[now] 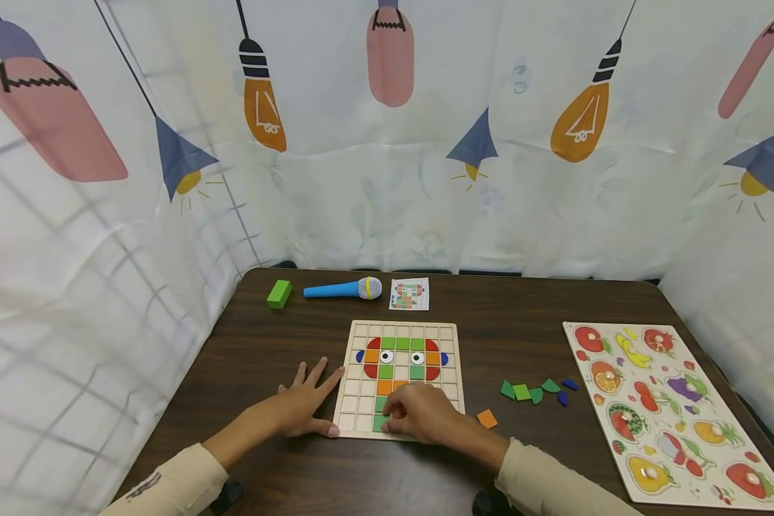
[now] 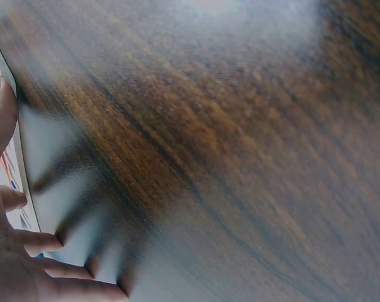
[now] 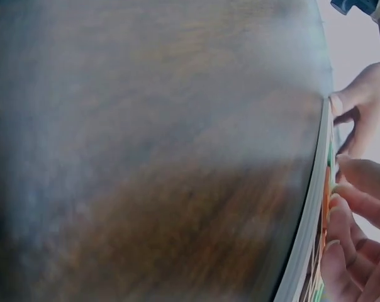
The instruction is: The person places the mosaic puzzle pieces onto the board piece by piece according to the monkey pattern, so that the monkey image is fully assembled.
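Note:
A pale wooden grid board (image 1: 359, 423) lies on the table, with red, orange, green and blue pieces and two eye pieces (image 1: 386, 356) set in it. My left hand (image 1: 299, 406) rests beside its left edge, fingers spread, thumb at the near left corner. Over the board's lower middle my right hand (image 1: 426, 412) bends its fingers, thumb and fingertips beside the lowest green tile (image 1: 379, 423). In the right wrist view an orange tile (image 3: 326, 195) shows at those fingertips, pinched low against the board; the hand hides part of it and the squares below.
Right of the board lie a loose orange tile (image 1: 486, 418) and several green and blue pieces (image 1: 537, 395). A fruit puzzle board (image 1: 677, 412) covers the table's right side. Behind are a green block (image 1: 279, 294), a blue toy microphone (image 1: 332, 290) and a pattern card (image 1: 409, 294).

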A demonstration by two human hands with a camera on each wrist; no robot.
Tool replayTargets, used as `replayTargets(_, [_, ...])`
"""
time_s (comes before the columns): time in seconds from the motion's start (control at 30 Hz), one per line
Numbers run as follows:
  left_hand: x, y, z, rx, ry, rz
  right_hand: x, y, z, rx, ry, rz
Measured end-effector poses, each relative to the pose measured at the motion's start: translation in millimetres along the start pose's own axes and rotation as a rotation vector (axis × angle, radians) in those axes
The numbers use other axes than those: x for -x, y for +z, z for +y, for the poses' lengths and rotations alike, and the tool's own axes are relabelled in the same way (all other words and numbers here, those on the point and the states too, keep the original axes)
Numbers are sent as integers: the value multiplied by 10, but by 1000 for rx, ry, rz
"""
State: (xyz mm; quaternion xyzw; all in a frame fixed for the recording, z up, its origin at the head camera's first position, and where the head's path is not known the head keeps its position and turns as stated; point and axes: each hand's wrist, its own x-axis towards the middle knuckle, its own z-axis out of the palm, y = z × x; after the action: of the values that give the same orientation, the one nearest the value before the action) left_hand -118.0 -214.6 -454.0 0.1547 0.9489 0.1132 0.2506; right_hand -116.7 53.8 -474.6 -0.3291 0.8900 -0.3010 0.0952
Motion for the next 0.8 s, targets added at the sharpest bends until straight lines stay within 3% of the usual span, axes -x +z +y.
replayTargets(0.2, [-10, 3, -7, 11, 7, 7, 41, -79, 78, -30, -61, -22])
replayTargets(0.47, [-15, -4, -6, 28, 0, 5, 174, -353, 326, -70, -98, -42])
replayTargets(0.8, [-12, -18, -1, 16, 1, 6, 507, -713, 810, -90, -53, 46])
